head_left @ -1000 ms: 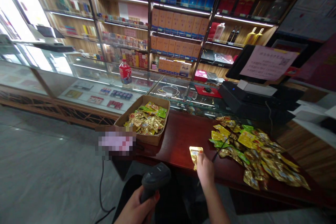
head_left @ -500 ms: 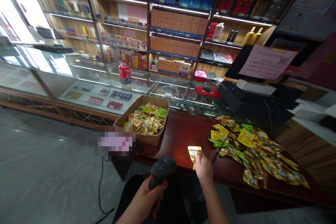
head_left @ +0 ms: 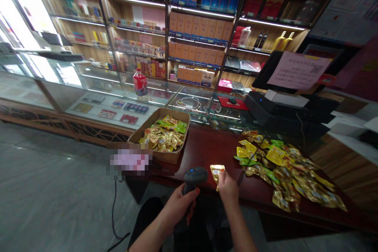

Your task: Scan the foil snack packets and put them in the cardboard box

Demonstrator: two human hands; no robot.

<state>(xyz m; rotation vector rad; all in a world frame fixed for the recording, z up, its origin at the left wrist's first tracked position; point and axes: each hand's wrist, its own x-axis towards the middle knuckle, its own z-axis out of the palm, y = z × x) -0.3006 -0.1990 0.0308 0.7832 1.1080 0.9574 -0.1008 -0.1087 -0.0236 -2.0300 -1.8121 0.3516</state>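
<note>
My left hand (head_left: 180, 206) is wrapped round the handle of a dark barcode scanner (head_left: 195, 175), whose head points right. Between thumb and fingers, my right hand (head_left: 229, 189) pinches a gold snack packet (head_left: 217, 171) above the front edge of the dark red table (head_left: 202, 147). The scanner head is close to the packet, with a small gap between them. To the right lies a loose heap of gold, yellow and green snack packets (head_left: 283, 171). On the left a cardboard box (head_left: 180, 158) holds more packets of the same sort.
Behind the table runs a glass display counter (head_left: 153, 102) with a red-labelled bottle (head_left: 139, 82) on it. A monitor with a pink paper (head_left: 298, 69) stands at right. A black cable (head_left: 251, 157) crosses the packet heap. Stocked shelves (head_left: 197, 27) line the wall.
My left hand has brought the scanner right and slightly up, closer to the packet. A blue light now shows on the scanner. My right hand has barely moved.
</note>
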